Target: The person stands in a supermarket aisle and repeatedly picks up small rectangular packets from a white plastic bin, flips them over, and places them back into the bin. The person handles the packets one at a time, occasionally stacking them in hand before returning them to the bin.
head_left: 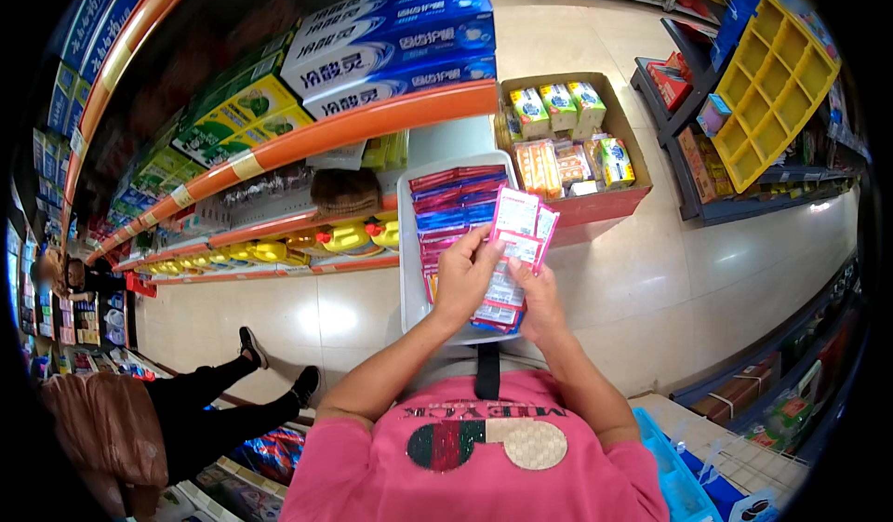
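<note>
Both hands hold a fanned bunch of flat pink-edged packets [517, 218], their printed pale backs facing up, over the right side of a white plastic tray [411, 306]. My left hand [463, 271] grips the bunch at its left edge, thumb on top. My right hand [540, 295] pinches the packets from the right, its thumb on their face. Rows of red, blue and pink foil packets [457, 204] fill the tray in front of my body. Some packets under my hands are partly hidden.
Shelves with orange edges [307, 135] hold blue and white toothpaste cartons [391, 54] at the left. A cardboard box [600, 204] of wrapped packs adjoins the tray. A rack with a yellow divided tray [774, 89] stands right. Another person in black trousers [216, 410] is at lower left.
</note>
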`<move>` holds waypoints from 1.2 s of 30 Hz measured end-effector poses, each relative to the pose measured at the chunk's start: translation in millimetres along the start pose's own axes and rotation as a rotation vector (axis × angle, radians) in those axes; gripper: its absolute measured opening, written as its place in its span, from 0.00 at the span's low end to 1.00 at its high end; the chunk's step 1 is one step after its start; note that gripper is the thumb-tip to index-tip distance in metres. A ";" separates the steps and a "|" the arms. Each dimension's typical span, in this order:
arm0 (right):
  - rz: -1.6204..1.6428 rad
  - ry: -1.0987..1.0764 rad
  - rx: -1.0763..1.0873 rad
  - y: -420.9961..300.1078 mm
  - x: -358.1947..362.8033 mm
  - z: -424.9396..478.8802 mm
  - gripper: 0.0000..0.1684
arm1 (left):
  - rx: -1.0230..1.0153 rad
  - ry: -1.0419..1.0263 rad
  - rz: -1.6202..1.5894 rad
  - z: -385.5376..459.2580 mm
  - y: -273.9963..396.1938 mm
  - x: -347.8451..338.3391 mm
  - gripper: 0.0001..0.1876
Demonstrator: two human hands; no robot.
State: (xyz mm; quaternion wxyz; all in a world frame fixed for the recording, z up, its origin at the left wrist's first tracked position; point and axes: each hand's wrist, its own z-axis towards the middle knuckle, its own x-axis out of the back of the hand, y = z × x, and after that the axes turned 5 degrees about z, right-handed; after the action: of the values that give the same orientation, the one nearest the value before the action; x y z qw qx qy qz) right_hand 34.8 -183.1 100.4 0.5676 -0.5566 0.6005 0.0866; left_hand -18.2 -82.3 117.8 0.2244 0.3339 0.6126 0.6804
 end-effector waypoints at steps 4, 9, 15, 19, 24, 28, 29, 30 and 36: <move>0.284 -0.013 0.008 -5.7 3.0 -4.5 0.17 | 0.073 0.078 -0.018 14.8 -5.6 20.9 0.16; 0.625 -0.078 0.017 -12.3 12.7 -4.8 0.17 | -0.126 -0.283 0.554 14.8 -46.5 56.8 0.10; 0.538 -0.084 0.083 -9.9 31.2 -3.6 0.19 | -0.148 -0.458 0.881 2.2 -49.6 52.9 0.10; 0.502 -0.158 0.058 -13.6 38.2 -2.4 0.20 | -0.250 -0.505 0.985 3.6 -61.3 44.4 0.14; 0.618 -0.328 -0.005 -18.9 33.1 2.0 0.20 | -0.410 -0.458 1.251 -3.7 -64.7 35.0 0.12; 0.527 -0.367 -0.026 -19.8 30.2 1.0 0.21 | -0.362 -0.474 1.324 -5.5 -68.3 31.2 0.11; 0.536 -0.355 -0.021 -19.3 31.3 1.7 0.21 | -0.370 -0.450 1.303 -4.8 -68.4 31.3 0.11; 0.547 -0.342 -0.015 -18.4 32.2 2.1 0.21 | -0.378 -0.428 1.283 -3.7 -68.4 32.2 0.10; 0.517 -0.229 0.035 -17.7 35.6 0.3 0.21 | -0.513 -0.618 1.064 -5.4 -60.2 36.0 0.07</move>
State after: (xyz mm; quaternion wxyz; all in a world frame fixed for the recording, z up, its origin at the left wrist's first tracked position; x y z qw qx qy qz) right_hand 58.0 -209.6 81.9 0.6005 -0.3616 0.6558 0.2803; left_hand -52.7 -51.3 65.0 0.0957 0.7064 0.0907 0.6955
